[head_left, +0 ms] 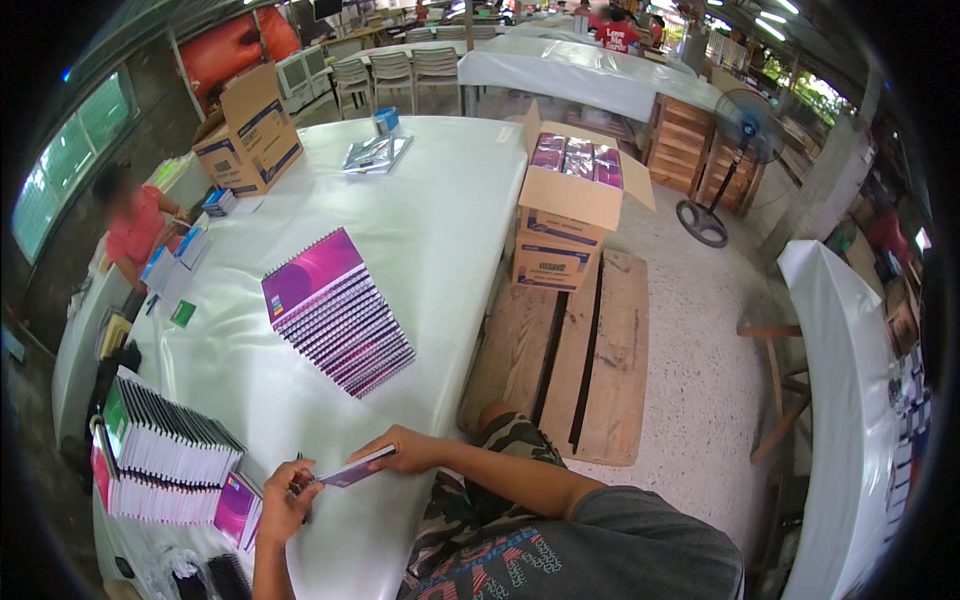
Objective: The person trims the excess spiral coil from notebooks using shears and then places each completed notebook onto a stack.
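Note:
My right hand [402, 450] is closed round one end of a thin spiral notebook [352, 471], held tilted just above the table. At its other end my left hand [287, 500] has its fingers pinched together. Dark slim bits show at those fingers, too small to name. Beyond my hands lies a fanned row of purple spiral notebooks [318, 270], overlapping so their coils line up. To the left of my left hand stand packed rows of spiral notebooks [170, 450], with a purple-covered one [237, 508] leaning at their near end.
A white-covered table [450, 210] spans the middle. Opened cartons [570, 205] with wrapped purple packs stand on a wooden pallet [615, 360] to the right. Another carton [250, 140] sits at the far left, near a seated person [140, 225]. A fan [740, 150] stands farther back.

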Demonstrator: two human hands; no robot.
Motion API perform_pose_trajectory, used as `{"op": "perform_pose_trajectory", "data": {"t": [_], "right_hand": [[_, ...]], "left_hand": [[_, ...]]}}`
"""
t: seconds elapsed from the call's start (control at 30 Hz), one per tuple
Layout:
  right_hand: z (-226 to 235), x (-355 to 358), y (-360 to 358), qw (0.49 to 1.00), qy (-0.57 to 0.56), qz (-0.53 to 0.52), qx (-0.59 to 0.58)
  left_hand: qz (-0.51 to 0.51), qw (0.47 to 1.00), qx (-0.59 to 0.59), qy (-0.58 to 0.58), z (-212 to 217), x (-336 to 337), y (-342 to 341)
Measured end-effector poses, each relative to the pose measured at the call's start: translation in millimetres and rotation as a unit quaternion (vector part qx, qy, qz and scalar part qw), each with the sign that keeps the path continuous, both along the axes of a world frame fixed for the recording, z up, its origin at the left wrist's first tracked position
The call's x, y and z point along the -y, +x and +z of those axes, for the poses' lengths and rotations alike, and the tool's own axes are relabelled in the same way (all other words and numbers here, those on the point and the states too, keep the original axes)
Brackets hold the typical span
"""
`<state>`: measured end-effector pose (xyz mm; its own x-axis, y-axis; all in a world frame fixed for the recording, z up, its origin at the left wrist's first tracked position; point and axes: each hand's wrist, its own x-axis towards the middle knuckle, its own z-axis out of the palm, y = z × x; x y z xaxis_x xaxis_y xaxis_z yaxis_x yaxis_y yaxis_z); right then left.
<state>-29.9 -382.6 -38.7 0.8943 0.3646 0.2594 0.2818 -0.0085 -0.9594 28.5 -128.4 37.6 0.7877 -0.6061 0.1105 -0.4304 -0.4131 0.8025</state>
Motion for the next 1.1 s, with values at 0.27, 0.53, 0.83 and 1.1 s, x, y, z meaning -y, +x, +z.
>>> {"op": "perform_pose_trajectory", "data": {"t": [0.27,0.53,0.83,1.1], "right_hand": [[-5.8,0.9,2.6,1.000,0.023,0.002,-0.020],[-12.9,-1.2,0.4,0.994,0.018,-0.031,-0.102],[-1.3,-7.3,-0.5,0.995,0.030,-0.009,-0.091],[-4.1,-3.4,-0.2,0.994,0.033,-0.019,-0.098]], "left_hand": [[0.019,0.991,0.017,0.130,-10.1,-1.3,-7.8],[0.034,0.989,-0.133,0.048,-40.5,-6.4,3.7],[0.039,0.971,-0.217,-0.086,-16.6,-4.2,-1.8],[0.014,0.972,-0.228,0.059,-7.2,-5.7,3.9]]}}
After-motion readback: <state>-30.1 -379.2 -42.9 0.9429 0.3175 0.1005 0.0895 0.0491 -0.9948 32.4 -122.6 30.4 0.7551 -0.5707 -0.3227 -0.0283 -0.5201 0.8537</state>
